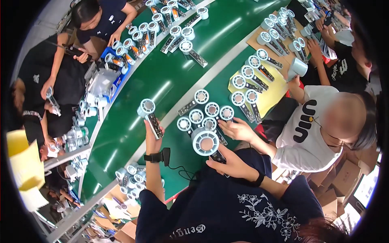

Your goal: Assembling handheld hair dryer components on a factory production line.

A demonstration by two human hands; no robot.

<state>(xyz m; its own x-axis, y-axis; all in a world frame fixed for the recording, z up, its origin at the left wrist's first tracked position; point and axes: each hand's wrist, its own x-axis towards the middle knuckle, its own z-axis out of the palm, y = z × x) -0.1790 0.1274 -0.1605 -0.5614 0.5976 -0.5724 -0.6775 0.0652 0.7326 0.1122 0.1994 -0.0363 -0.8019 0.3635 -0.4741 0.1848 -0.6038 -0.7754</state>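
Green belt [125,117] roomy past pale rail [221,67]; left grip [152,135] clasps fan [148,106], right grip [236,164] nearer fan [206,142].

Bright light, white glare streaks along the green conveyor [125,107], fisheye-bent edges, black corners

Green conveyor belt [125,103] carrying pale-blue round-headed devices [192,52], green side table [175,150] with a device cluster [211,109], yellow sheet [272,94]

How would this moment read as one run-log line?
left hand: holds pale-blue round-headed unit | right hand: holds another such unit | similar units: clustered on green table | co-worker's hand: beside them
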